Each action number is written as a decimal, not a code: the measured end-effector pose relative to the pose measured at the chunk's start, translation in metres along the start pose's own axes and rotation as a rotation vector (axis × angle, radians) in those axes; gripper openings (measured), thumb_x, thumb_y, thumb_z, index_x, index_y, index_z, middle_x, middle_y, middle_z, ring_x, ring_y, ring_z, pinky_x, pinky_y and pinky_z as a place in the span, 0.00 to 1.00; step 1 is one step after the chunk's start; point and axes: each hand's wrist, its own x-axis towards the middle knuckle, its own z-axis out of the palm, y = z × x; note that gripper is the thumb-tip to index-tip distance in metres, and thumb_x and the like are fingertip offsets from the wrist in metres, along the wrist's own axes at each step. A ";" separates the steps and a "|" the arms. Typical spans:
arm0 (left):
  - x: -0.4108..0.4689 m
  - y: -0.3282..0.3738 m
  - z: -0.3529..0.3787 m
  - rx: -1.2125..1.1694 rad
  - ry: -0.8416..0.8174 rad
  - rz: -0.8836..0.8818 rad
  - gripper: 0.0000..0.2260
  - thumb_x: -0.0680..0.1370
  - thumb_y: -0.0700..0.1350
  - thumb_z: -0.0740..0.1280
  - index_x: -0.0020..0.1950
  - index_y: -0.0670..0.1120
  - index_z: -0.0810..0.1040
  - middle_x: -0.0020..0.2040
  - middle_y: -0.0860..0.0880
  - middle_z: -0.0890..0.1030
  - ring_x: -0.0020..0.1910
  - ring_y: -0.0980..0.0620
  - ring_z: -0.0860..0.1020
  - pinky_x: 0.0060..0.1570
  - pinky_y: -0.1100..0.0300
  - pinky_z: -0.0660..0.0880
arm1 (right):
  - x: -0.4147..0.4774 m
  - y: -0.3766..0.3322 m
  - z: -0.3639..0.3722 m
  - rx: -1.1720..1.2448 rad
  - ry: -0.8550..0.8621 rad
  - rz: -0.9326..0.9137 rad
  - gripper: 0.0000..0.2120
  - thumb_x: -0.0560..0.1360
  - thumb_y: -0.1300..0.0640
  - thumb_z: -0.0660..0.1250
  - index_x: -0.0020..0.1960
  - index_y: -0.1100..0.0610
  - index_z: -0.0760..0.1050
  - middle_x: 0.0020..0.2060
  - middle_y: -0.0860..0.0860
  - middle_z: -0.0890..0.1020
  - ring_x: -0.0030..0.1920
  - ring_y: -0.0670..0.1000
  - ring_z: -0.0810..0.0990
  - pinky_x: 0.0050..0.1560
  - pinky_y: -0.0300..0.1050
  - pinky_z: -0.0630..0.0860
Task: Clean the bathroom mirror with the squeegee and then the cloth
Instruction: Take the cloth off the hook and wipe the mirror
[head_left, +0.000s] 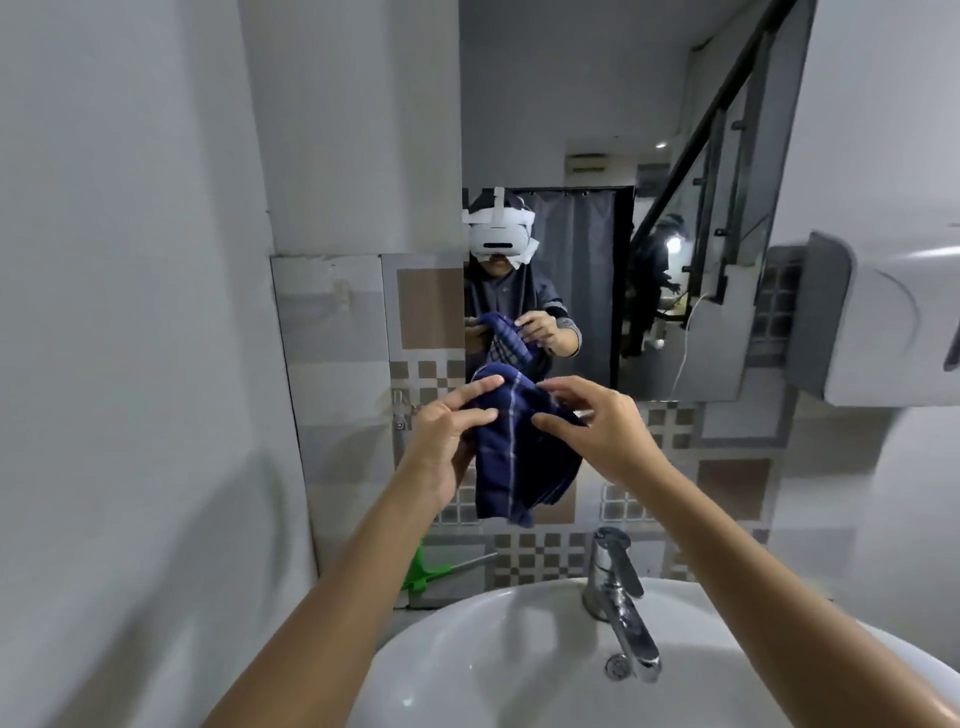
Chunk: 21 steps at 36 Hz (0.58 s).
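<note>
The dark blue cloth (514, 447) with thin pale stripes hangs between my hands, held up above the white sink (467, 654) and just below the mirror (597, 156). My left hand (447, 441) grips its left edge, fingers (475, 389) laid flat over the top fold. My right hand (597, 426) pinches the right edge between thumb and fingertips. The chrome tap (618, 597) stands on the sink's rim, under my right hand. A green-handled squeegee (426, 571) leans on the tiled wall (343, 332) left of the sink.

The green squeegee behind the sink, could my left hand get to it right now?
Probably not at once: the left hand is holding the blue cloth, though the green squeegee sits unobstructed below it.
</note>
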 end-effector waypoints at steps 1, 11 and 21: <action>-0.001 -0.003 0.001 -0.011 -0.011 0.000 0.16 0.72 0.28 0.61 0.50 0.44 0.81 0.41 0.47 0.84 0.39 0.51 0.81 0.38 0.64 0.78 | 0.000 0.001 -0.004 0.006 0.003 0.001 0.14 0.70 0.57 0.73 0.55 0.53 0.79 0.44 0.47 0.82 0.48 0.47 0.79 0.50 0.38 0.74; -0.001 -0.022 0.007 0.574 -0.120 0.211 0.15 0.74 0.32 0.66 0.53 0.50 0.77 0.53 0.49 0.79 0.48 0.58 0.79 0.46 0.65 0.77 | 0.000 0.017 -0.036 -0.023 -0.124 0.013 0.09 0.72 0.61 0.70 0.51 0.54 0.81 0.43 0.49 0.82 0.43 0.48 0.79 0.47 0.40 0.76; 0.019 -0.038 0.033 1.056 -0.023 0.480 0.19 0.74 0.47 0.69 0.63 0.54 0.69 0.53 0.48 0.69 0.50 0.55 0.72 0.46 0.74 0.68 | 0.018 0.029 -0.071 -0.014 -0.161 -0.058 0.09 0.72 0.63 0.69 0.52 0.56 0.81 0.48 0.50 0.81 0.50 0.49 0.79 0.57 0.44 0.75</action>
